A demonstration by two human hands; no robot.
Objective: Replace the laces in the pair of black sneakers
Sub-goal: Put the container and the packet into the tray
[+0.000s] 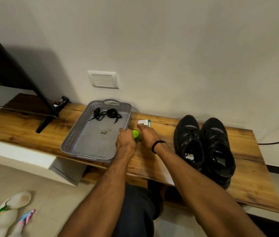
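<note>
Black sneakers [203,144] stand together on the surface [254,168], right of both hands. Spare laces [104,115] lie in the grey tray [70,141]; they look light and limp, best pinched at a stiff tip. The left hand [126,141] curls by a green object [135,133], grip unclear. The right hand [148,134] reaches with fingers [141,128] outstretched, empty.

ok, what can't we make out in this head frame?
All head view:
The green object: mostly hidden between left hand and right hand; identity and grip unclear.
The small packet: print too small to read.
The bits in the grey tray: too small to identify.
The floor items, lower left: blurred, cut by edge.
</note>
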